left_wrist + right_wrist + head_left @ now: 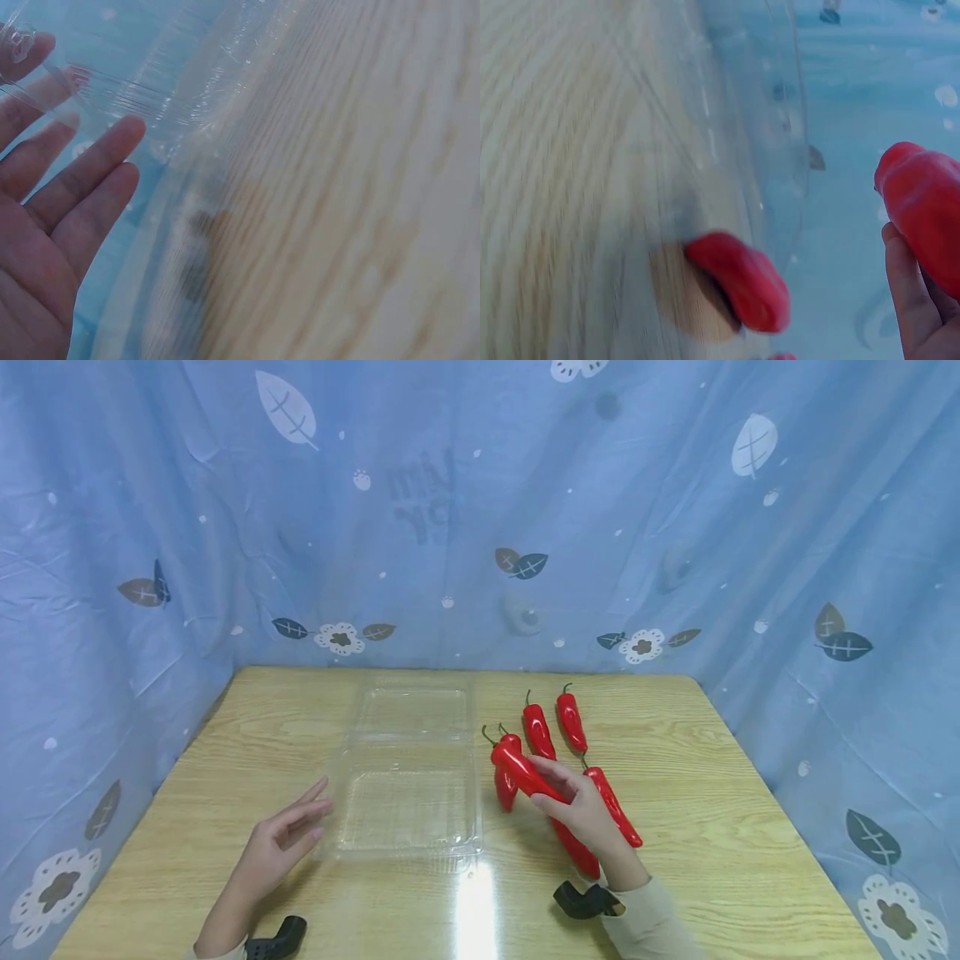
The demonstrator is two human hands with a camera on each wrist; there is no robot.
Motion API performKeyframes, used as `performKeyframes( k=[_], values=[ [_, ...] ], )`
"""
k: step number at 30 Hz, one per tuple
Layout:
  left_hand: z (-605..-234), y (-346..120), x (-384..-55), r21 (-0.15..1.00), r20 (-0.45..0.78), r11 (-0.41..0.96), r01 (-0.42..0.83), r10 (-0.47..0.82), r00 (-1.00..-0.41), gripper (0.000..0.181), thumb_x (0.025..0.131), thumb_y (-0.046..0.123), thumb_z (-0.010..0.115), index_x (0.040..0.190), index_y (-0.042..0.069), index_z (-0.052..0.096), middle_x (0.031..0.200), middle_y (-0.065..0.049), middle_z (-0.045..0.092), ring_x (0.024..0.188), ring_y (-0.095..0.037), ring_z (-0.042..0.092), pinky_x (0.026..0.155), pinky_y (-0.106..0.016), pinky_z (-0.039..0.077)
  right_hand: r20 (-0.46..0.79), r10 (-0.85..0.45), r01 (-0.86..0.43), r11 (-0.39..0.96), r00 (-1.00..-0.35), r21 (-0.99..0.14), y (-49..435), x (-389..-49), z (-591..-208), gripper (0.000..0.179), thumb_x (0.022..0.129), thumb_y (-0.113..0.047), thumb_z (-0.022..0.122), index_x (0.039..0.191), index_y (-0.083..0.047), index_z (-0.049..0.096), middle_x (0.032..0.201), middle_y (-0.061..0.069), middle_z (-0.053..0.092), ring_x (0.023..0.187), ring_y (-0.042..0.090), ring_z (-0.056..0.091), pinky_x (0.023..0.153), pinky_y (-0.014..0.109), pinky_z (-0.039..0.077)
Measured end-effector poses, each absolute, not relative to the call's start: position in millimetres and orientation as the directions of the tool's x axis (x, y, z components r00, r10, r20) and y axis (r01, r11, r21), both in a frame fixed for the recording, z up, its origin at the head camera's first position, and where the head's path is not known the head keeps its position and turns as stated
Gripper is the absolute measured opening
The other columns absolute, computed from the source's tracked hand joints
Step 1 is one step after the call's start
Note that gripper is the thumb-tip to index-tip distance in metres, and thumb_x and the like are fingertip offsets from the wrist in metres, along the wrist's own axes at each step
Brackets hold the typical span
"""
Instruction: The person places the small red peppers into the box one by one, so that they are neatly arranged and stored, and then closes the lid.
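My right hand point(581, 806) grips a glossy red chili pepper point(517, 768) between thumb and fingers, its curved green stem pointing away to the left. In the right wrist view this held pepper point(926, 210) fills the right side. Below it on the table lies another red pepper point(506, 785), and a further one point(579, 852) shows partly under the hand. My left hand point(281, 839) has its fingers extended, fingertips right at the left edge of a clear plastic clamshell box point(480, 814). The box lies unfolded, lid point(412, 685) toward the back. Through its plastic, the left wrist view shows some fingers point(90, 180).
More red peppers lie at the right: one at the back point(572, 722), one beside it point(538, 731), and one nearer the front point(615, 810). A blue patterned curtain point(450, 527) surrounds the back and sides of the wooden table point(720, 827).
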State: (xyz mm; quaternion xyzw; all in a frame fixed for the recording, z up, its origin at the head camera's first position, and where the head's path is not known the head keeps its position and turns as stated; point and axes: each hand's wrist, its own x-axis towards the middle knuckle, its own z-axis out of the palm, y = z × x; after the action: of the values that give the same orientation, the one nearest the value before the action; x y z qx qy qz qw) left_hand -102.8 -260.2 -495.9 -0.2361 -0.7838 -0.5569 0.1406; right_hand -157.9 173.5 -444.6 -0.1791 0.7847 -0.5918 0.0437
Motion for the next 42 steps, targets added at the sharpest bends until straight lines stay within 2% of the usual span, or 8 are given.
performKeyframes(
  k=[3, 10, 14, 23, 30, 36, 42],
  values=[
    [-496, -261, -102, 0.809, 0.48, 0.271, 0.522, 0.209, -0.852, 0.031, 0.085, -0.015, 0.057, 0.116, -0.015, 0.056, 0.145, -0.026, 0.037, 0.121, 0.003, 0.051, 0.099, -0.01, 0.043, 0.138, -0.35, -0.228, 0.23, -0.927, -0.946, 164, -158, -446, 0.056, 0.085, -0.014, 0.069, 0.137, -0.013, 0.05, 0.13, 0.014, 0.055, 0.11, 0.024, 0.054, 0.084, 0.026, 0.055],
    [-496, -260, -103, 0.795, 0.491, 0.289, 0.532, 0.208, -0.846, 0.031, 0.085, -0.015, 0.058, 0.116, -0.015, 0.057, 0.145, -0.026, 0.038, 0.122, 0.002, 0.05, 0.099, -0.01, 0.042, 0.176, -0.424, -0.267, 0.165, -0.889, -0.95, 142, -157, -446, 0.052, 0.086, -0.009, 0.067, 0.136, -0.009, 0.051, 0.131, 0.017, 0.055, 0.111, 0.031, 0.053, 0.087, 0.025, 0.054],
    [-497, -260, -103, 0.801, 0.485, 0.293, 0.522, 0.192, -0.853, 0.031, 0.084, -0.014, 0.058, 0.115, -0.014, 0.058, 0.144, -0.026, 0.039, 0.123, 0.001, 0.05, 0.098, -0.009, 0.042, 0.171, -0.438, -0.256, 0.143, -0.883, -0.956, 131, -156, -447, 0.051, 0.086, -0.011, 0.067, 0.135, -0.01, 0.051, 0.13, 0.015, 0.055, 0.111, 0.028, 0.054, 0.086, 0.025, 0.054],
    [-496, -260, -101, 0.805, 0.474, 0.303, 0.51, 0.186, -0.86, 0.03, 0.085, -0.014, 0.058, 0.115, -0.013, 0.058, 0.143, -0.028, 0.038, 0.12, 0.003, 0.052, 0.098, -0.008, 0.043, 0.178, -0.493, -0.254, 0.092, -0.851, -0.963, 107, -155, -451, 0.05, 0.088, -0.012, 0.066, 0.135, -0.005, 0.051, 0.129, 0.018, 0.057, 0.106, 0.012, 0.058, 0.088, 0.024, 0.053],
    [-494, -260, -102, 0.799, 0.476, 0.305, 0.518, 0.204, -0.855, 0.028, 0.086, -0.013, 0.057, 0.114, -0.015, 0.057, 0.142, -0.031, 0.037, 0.119, 0.002, 0.053, 0.098, -0.009, 0.043, 0.179, -0.528, -0.275, 0.109, -0.83, -0.955, 90, -156, -450, 0.049, 0.088, -0.015, 0.067, 0.134, -0.008, 0.052, 0.128, 0.014, 0.059, 0.103, 0.014, 0.059, 0.085, 0.024, 0.054],
    [-493, -259, -101, 0.799, 0.487, 0.288, 0.528, 0.207, -0.849, 0.029, 0.086, -0.014, 0.057, 0.114, -0.015, 0.056, 0.143, -0.03, 0.036, 0.12, 0.002, 0.052, 0.099, -0.009, 0.041, 0.134, -0.559, -0.241, 0.121, -0.818, -0.963, 77, -159, -450, 0.052, 0.088, -0.019, 0.067, 0.136, -0.011, 0.051, 0.129, 0.01, 0.059, 0.105, 0.016, 0.057, 0.086, 0.025, 0.052],
    [-494, -260, -102, 0.801, 0.478, 0.289, 0.524, 0.218, -0.851, 0.03, 0.086, -0.014, 0.057, 0.116, -0.014, 0.057, 0.144, -0.031, 0.035, 0.121, 0.001, 0.052, 0.099, -0.01, 0.042, 0.103, -0.582, -0.224, 0.141, -0.807, -0.964, 67, -161, -450, 0.054, 0.088, -0.013, 0.065, 0.138, -0.01, 0.048, 0.133, 0.009, 0.056, 0.108, 0.014, 0.055, 0.088, 0.026, 0.051]
  ],
)
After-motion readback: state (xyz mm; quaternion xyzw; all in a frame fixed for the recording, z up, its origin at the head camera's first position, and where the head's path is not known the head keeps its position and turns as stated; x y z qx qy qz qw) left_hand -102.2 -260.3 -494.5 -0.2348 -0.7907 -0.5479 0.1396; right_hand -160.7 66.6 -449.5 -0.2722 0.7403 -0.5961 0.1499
